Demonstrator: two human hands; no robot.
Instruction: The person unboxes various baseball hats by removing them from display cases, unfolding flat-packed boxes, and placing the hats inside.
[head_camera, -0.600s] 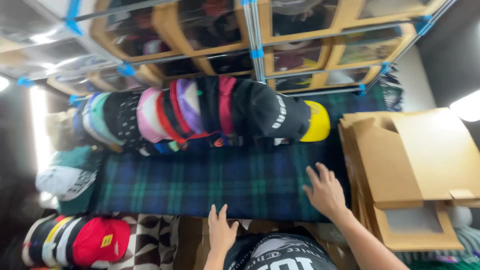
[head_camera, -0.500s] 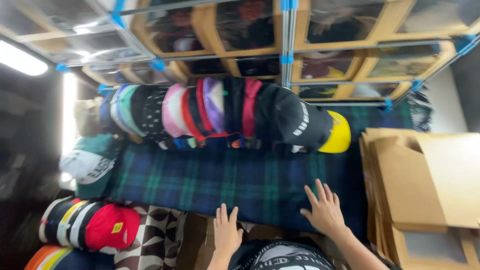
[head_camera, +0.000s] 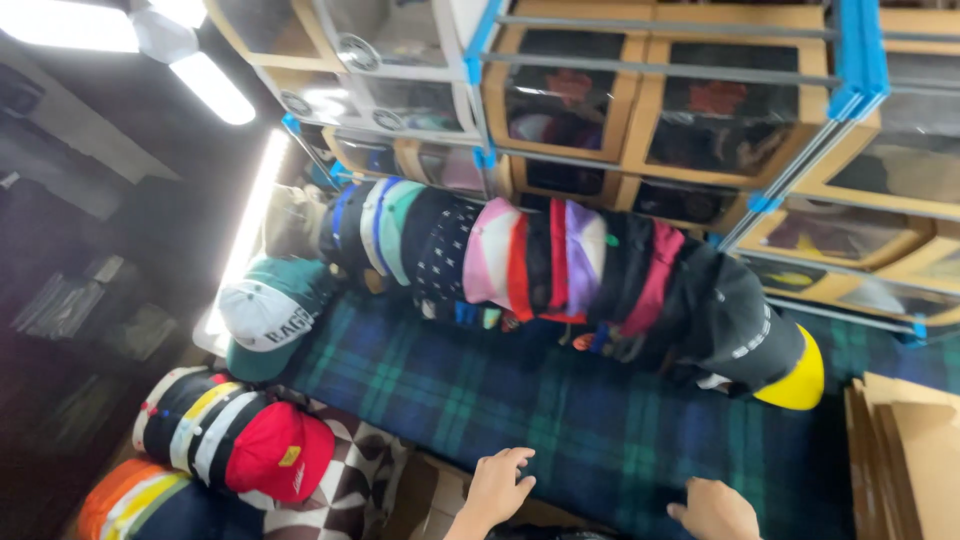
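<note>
Down at the far left, a short stack of nested caps (head_camera: 235, 440) lies on its side, its outermost one red with a small yellow patch, and part of it rests on a checked brown-and-white cloth (head_camera: 345, 490); a second stack in orange and navy (head_camera: 135, 505) peeks in below it at the frame's lower corner. Just above, a teal cap with a white front panel (head_camera: 265, 315) sits at the left end of the dark blue-and-green plaid blanket (head_camera: 520, 410). Along the far side of that blanket runs a long row of nested caps (head_camera: 560, 270), lying sideways, in navy, teal, pink, red, lilac and black, ending at the right in a black cap with a yellow brim (head_camera: 795, 375). Behind the row stand stacked cardboard boxes with clear windows (head_camera: 690, 110), set in a frame with blue corner joints. At the bottom edge, the left hand (head_camera: 497, 487) hangs over the near edge of the blanket, fingers loosely curled and spread, holding nothing; whether it touches the cloth is unclear. Near it to the right, the right hand (head_camera: 715, 508) is cut off by the frame, open and empty, close above the blanket. Flat cardboard sheets (head_camera: 905, 450) lean at the far right.
</note>
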